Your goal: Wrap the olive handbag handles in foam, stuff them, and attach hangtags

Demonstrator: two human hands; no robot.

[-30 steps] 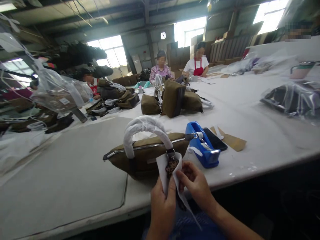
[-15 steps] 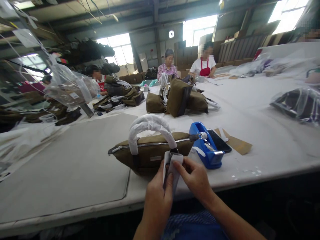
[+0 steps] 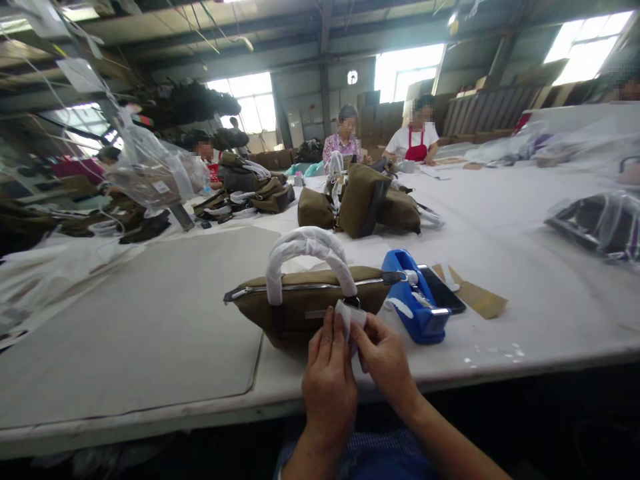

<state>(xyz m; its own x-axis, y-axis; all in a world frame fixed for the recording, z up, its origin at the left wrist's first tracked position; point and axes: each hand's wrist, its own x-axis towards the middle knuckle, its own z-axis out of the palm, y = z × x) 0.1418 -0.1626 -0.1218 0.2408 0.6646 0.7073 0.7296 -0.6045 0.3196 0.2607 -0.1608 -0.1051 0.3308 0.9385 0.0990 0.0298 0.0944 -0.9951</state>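
An olive bag [image 3: 300, 315] stands upright near the table's front edge, its zipper along the top. White wrapping covers its two handles [image 3: 309, 241]. At the base of the right handle, a piece of white paper [image 3: 345, 312] hangs by a metal ring. My left hand [image 3: 330, 377] presses the paper from the left, fingers together and pointing up. My right hand [image 3: 384, 353] pinches the paper's right side between thumb and fingers. What lies inside the paper is hidden.
Right of the bag are a blue tape dispenser [image 3: 417, 300], a phone [image 3: 443, 288] and brown card [image 3: 483, 299]. More olive bags [image 3: 363, 200] sit behind. A grey sheet [image 3: 150, 320] lies left, plastic-wrapped goods [image 3: 600, 223] far right. People [image 3: 341, 143] work across the table.
My left hand has closed over the paper, its fingers now extended and together along the front. The paper looks folded smaller. The view has shifted slightly.
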